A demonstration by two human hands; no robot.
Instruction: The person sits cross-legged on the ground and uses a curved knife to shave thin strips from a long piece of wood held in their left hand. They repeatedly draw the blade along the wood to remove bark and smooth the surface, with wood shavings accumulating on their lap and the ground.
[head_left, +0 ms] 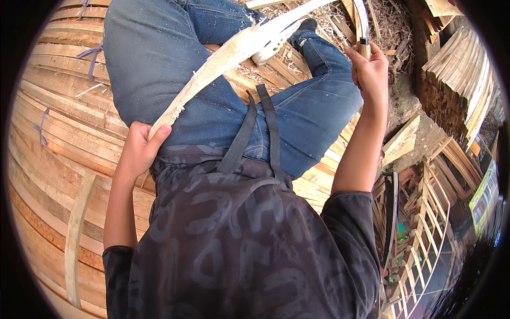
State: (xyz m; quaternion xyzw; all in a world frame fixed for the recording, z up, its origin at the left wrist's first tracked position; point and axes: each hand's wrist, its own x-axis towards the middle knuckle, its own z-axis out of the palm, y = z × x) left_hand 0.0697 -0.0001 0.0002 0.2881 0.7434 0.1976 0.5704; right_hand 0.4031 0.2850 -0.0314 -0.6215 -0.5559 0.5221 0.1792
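My left hand [144, 144] is closed round the near end of a long pale strip of wood [234, 50]. The strip slants up and away across my thighs, with rough, frayed fibres along its edges; its far end runs out at the top of the view. On the right, my right hand [370, 72] grips the wooden handle of a curved knife [363, 21]. A dark collar joins handle and blade, and the blade points away from me, apart from the strip. Small shavings cling to my jeans [154, 58].
I sit on stacked wooden slats [58, 127], some tied with purple strips [93, 50]. Shavings [396, 48] and offcuts litter the ground ahead. A bundle of wood pieces [459, 74] stands at the right, above a slatted wooden frame [425, 234].
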